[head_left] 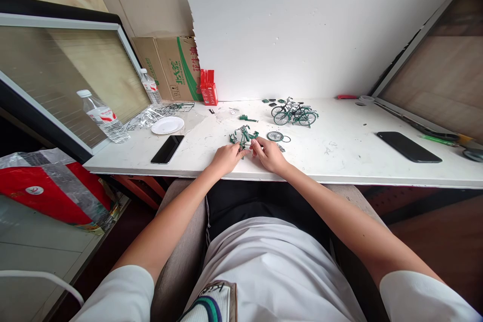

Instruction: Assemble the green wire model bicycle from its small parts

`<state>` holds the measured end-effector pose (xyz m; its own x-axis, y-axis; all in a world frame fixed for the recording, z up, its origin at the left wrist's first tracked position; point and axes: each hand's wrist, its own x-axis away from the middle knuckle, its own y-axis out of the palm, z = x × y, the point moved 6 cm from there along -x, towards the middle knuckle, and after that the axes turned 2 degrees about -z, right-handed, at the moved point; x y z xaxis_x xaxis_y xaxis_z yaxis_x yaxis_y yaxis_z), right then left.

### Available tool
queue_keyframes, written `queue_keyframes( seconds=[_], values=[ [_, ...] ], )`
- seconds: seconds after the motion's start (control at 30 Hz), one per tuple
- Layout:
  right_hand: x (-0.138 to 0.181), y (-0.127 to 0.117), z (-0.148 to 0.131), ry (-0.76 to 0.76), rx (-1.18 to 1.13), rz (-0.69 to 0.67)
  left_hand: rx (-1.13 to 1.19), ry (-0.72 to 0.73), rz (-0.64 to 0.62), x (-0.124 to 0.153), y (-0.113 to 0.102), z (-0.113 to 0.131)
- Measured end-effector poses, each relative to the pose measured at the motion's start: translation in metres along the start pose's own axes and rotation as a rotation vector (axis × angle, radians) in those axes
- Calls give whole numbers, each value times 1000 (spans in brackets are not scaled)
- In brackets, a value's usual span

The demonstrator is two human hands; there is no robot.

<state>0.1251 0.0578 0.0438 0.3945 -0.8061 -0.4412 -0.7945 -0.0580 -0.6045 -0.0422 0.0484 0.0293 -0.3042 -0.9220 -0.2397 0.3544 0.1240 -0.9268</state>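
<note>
A small green model bicycle without wheels (246, 133) stands just beyond my fingers, near the front edge of the white table. My left hand (227, 158) is closed at its lower near side, thumb and fingers pinching it. Close by on the right, my right hand (272, 155) is curled with its fingertips together; whatever they pinch is too small or hidden to name. Just past the right hand lie a spoked wheel (275, 136) and a thin black ring (287, 139). Two finished-looking model bicycles (294, 113), dark and green, stand farther back.
Left on the table (204, 161) are a phone (167, 149), a white plate (168, 125), grey part frames (162, 110) and water bottles (103, 116). A green part (248, 118) lies mid-table. A red box (209, 88) stands behind; a black case (409, 147) lies right.
</note>
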Motion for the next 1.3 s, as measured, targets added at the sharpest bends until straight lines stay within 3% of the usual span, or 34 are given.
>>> queue_keyframes(
  seconds=[0.23,0.47,1.3],
  values=[
    [-1,1,4,-52,-54,52,-20,-10,-5,0,-1,0],
    [1,3,3,-73,-136,-25,-8,-39,-15,0,-1,-2],
    [-1,2,5,1,-148,-53,-7,-40,-7,-1,1,-5]
  ],
)
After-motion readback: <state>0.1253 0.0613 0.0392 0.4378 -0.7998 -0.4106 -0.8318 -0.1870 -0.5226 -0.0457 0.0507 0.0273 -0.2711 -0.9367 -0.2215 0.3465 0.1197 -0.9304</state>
